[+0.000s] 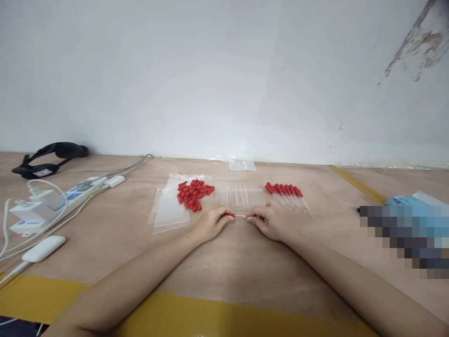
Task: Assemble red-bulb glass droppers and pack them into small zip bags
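Observation:
My left hand (213, 223) pinches a red rubber dropper bulb (229, 215) between thumb and fingers. From the bulb a thin clear dropper tube (240, 216) runs level to my right hand (265, 222), whose fingertips are closed on its other end. Whether the tube sits inside the bulb is hidden by my fingers. Just beyond both hands lies a row of clear tubes (240, 196). A heap of loose red bulbs (192, 194) is to its left, on clear plastic bags (171, 216). On the right, several droppers with red bulbs fitted (289, 197) lie side by side, slanting.
A power strip (75, 199) with white plugs and cables takes up the left side, with a white adapter (44, 248) nearer me. A black strapped headset (52, 157) lies at the back left. Blue packaging (410, 206) and a pixelated area are at right.

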`<move>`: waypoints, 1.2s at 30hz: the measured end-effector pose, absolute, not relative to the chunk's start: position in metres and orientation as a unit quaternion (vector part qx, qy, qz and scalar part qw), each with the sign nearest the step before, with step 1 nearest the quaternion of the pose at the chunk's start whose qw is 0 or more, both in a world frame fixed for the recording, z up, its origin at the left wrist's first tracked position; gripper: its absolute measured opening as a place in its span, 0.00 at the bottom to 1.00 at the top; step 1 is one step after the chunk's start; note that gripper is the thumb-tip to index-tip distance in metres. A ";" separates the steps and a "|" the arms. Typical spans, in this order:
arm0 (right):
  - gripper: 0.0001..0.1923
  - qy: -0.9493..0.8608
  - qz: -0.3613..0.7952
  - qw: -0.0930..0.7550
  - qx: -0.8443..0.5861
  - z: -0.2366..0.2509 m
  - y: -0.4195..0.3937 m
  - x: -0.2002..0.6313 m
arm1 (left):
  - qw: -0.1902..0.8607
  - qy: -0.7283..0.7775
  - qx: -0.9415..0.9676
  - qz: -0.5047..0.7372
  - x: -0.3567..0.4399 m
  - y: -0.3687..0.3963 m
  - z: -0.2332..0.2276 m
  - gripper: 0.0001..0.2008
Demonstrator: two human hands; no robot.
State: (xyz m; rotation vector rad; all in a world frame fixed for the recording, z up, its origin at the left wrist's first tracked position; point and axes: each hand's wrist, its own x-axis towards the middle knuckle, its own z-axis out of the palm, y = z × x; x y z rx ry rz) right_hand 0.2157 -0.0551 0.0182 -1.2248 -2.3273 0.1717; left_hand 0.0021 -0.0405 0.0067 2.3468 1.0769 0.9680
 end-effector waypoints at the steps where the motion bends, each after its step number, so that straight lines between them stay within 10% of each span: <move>1: 0.12 -0.859 0.053 0.240 -0.449 0.020 -0.056 0.217 | 0.184 0.374 0.846 0.334 0.002 -0.040 0.006 0.07; 27: 0.13 -0.894 0.049 0.162 -0.415 0.028 -0.048 0.211 | 0.104 0.348 0.877 0.314 -0.003 -0.034 0.004 0.11; 36: 0.17 -0.581 -0.003 0.274 -0.766 0.034 -0.004 0.290 | 0.135 0.393 0.852 0.318 -0.009 -0.027 -0.001 0.06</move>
